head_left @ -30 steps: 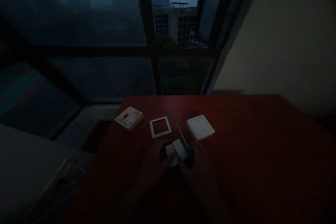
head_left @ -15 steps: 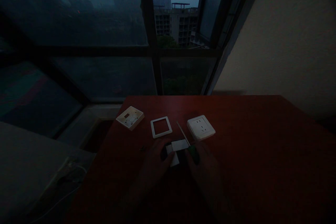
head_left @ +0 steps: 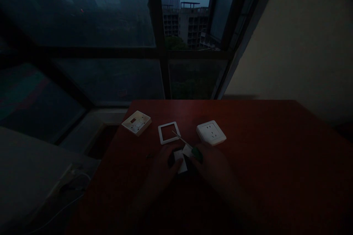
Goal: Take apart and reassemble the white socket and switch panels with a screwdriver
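Observation:
Near the table's front, my left hand is closed around a white-faced part with a dark body, seemingly a socket module. My fingers cover its left edge. A smaller white piece sits tilted at its upper right, against the fingers of my right hand. Whether the two white parts are joined I cannot tell. My right hand is closed on a green-handled screwdriver, its thin shaft pointing up and left, with the tip over the white square frame. The dim light hides finger detail.
A white open back box lies at the table's far left. To the right stands a white wall socket with its slots facing up. Small dark bits, perhaps screws, lie left of my left hand. Windows rise behind the reddish table.
The screwdriver has swung left, its tip now over the frame. My right hand has shifted slightly left, and the upper white piece has turned and looks narrower. My left hand stays nearly in place.

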Action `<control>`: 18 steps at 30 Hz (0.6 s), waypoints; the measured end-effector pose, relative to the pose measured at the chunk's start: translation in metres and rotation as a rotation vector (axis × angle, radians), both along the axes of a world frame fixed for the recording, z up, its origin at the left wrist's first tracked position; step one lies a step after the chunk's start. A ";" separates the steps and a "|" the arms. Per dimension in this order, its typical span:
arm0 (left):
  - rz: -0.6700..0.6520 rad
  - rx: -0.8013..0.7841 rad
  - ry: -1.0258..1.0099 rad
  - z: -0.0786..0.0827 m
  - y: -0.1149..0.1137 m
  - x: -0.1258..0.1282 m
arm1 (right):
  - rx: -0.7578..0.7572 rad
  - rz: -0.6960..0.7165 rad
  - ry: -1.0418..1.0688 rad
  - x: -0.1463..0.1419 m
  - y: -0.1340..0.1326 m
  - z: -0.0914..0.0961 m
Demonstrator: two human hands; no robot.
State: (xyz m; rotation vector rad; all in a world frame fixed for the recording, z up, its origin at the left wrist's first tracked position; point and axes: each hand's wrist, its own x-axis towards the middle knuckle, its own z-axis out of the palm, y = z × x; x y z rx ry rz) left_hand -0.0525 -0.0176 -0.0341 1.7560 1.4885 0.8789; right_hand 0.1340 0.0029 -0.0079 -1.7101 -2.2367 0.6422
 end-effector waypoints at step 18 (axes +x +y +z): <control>-0.022 -0.007 -0.001 -0.001 -0.001 0.000 | -0.123 -0.171 0.200 -0.009 -0.005 -0.015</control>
